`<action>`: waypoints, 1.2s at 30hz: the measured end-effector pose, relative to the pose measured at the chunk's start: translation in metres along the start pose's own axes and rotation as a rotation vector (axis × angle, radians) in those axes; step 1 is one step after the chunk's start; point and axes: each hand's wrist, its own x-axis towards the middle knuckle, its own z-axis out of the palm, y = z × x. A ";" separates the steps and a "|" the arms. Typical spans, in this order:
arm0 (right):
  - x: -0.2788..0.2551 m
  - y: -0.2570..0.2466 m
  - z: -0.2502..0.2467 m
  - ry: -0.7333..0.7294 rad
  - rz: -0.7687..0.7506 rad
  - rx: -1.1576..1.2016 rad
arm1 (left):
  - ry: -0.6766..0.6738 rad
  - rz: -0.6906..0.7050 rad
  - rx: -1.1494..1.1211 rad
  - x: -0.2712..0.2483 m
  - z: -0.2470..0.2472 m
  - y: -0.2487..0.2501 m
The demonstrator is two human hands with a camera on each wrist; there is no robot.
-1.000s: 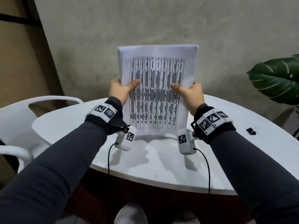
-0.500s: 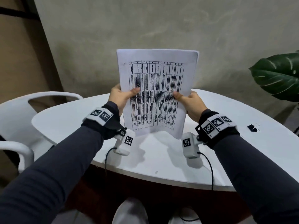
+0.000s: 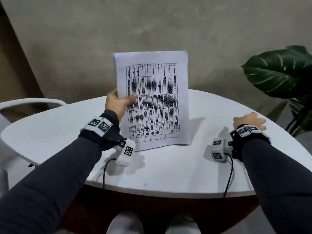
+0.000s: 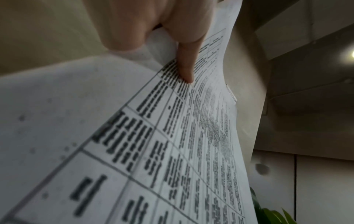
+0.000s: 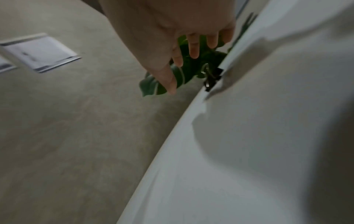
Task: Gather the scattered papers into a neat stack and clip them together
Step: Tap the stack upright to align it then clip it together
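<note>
- The left hand holds the papers by their left edge. Its fingers pinch them, thumb in front and the other fingers behind.
- The papers stand up tall with their bottom edge resting on the white worktop. They look like one neat stack, so I think the gathering part is done.
- The right hand is out to the right, over the worktop and well apart from the papers. Its fingers are spread wide and hold nothing.
- The clip is not on the papers yet. Clipping is the part left to do.
- The head view does not show the clip, because the right hand is in the way. The right wrist view does: a small black clip with silver handles, near the worktop's edge, just past the fingertips.
- The left wrist view shows the thumb pressing on the printed page up close.
- Far back, a green plant sits by the wall.
</note>
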 end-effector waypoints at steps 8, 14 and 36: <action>0.033 0.012 0.011 -0.095 -0.096 -0.031 | -0.035 0.002 0.004 0.013 0.021 -0.006; 0.004 -0.033 0.017 -0.360 -0.291 0.038 | -0.028 0.019 -0.001 0.018 0.009 -0.005; -0.200 -0.202 -0.114 -0.630 -1.354 1.049 | -0.052 0.059 0.029 -0.015 -0.054 0.038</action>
